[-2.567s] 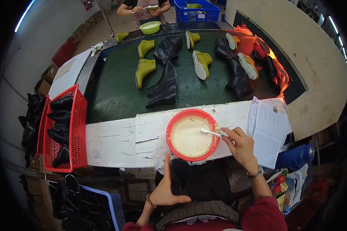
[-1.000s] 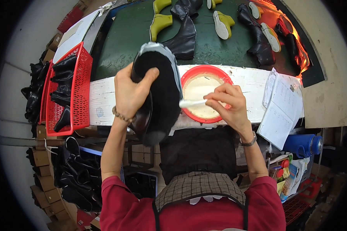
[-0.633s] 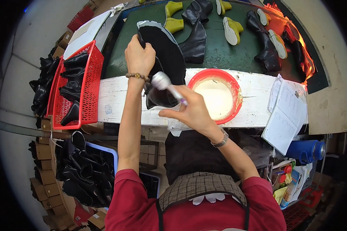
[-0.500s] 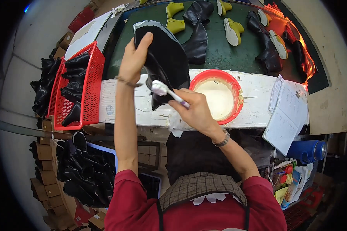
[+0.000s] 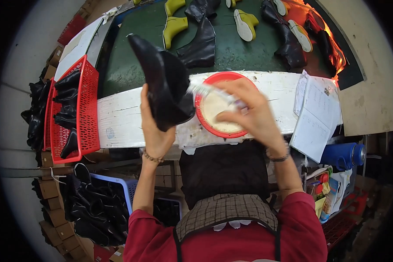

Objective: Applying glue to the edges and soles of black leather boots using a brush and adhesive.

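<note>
Left hand: the left hand (image 5: 156,139), with a beaded bracelet (image 5: 152,157) at its wrist, has its fingers and thumb clamped around the lower part of a glossy black leather boot upper (image 5: 159,83).
Boot upper: held tilted above a long white-painted board (image 5: 122,111), its narrow end toward the upper left and its dark inner side turned toward the right hand.
Right hand: the right hand (image 5: 253,107), with a metal-banded watch (image 5: 279,156) at its wrist, pinches a slim white brush with purple marks (image 5: 216,92) between thumb and fingers; hand and brush are blurred.
Brush tip: at the right edge of the boot upper; the blur hides whether it touches.
Bowl: a round red plastic bowl (image 5: 219,132) holding cream-coloured liquid (image 5: 214,112) sits on the board below the right hand, a stained white cloth (image 5: 193,137) just beside it.
Green surface: beyond the board, a dark green flat bed (image 5: 129,61) carries another black leather upper (image 5: 202,46), lime-yellow foot-shaped forms (image 5: 174,29) and a yellow form with a white sole (image 5: 244,27); an orange glow lights its far right corner.
Board's right end: a spread paper notebook (image 5: 316,120), with a blue cylindrical bottle (image 5: 343,156) below it.
Left side: a red slotted plastic basket (image 5: 90,118) holds black leather pieces (image 5: 67,107); lower down, more black pieces (image 5: 96,207) fill a blue-rimmed plastic crate (image 5: 130,188).
</note>
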Available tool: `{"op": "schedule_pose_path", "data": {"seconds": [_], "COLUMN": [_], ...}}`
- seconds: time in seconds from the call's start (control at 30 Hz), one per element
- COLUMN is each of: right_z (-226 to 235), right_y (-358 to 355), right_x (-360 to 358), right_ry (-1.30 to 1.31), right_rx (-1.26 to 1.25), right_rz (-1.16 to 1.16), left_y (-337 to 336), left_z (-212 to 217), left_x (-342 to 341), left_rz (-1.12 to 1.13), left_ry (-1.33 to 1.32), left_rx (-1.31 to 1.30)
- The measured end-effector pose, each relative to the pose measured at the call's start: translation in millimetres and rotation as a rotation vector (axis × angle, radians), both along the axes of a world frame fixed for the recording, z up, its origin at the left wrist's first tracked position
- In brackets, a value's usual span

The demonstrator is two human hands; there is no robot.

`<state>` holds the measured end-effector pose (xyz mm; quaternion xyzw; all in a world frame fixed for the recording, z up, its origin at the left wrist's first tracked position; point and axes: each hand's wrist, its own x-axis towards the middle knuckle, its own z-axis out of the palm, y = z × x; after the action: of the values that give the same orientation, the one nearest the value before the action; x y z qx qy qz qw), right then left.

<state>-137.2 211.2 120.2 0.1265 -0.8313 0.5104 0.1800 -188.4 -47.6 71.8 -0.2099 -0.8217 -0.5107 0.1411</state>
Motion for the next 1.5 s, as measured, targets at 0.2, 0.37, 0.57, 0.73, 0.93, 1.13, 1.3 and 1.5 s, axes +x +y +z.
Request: {"op": "schedule_pose_path", "data": {"seconds": [0.2,0.37,0.57,0.73,0.93,1.13,1.3,1.5], "right_z": [-52,-40,-28,-8,-11,-13,-18,-13], "right_y": [65,61,74,57,71,73,66,73], "right_x": [8,24,52,47,16,17,39,12], "right_ry": [-0.034,0.059,-0.179,-0.067,0.093,0.276,0.095,0.235], "right_rx": [0.908,0.807,0.513,0.037,0.115,0.111,0.008,0.011], "right_rz": [-0.315,-0.432,-0.451,-0.350,-0.346,-0.234,-0.179,-0.260], "left_y": [-5,-5,8,15,1,21,32,36], "left_z": [-7,-7,1,3,2,14,7,4], "left_x": [5,14,16,20,27,30,19,10], "left_rz": [-0.047,-0.104,-0.153,-0.198,-0.465,-0.362,-0.302,-0.304], "left_ry": [0.142,0.048,0.022,0.055,-0.042,-0.046,0.058,0.087], "left_rx": [-0.009,-0.016,-0.007,-0.072,-0.158,0.029,0.108,0.080]}}
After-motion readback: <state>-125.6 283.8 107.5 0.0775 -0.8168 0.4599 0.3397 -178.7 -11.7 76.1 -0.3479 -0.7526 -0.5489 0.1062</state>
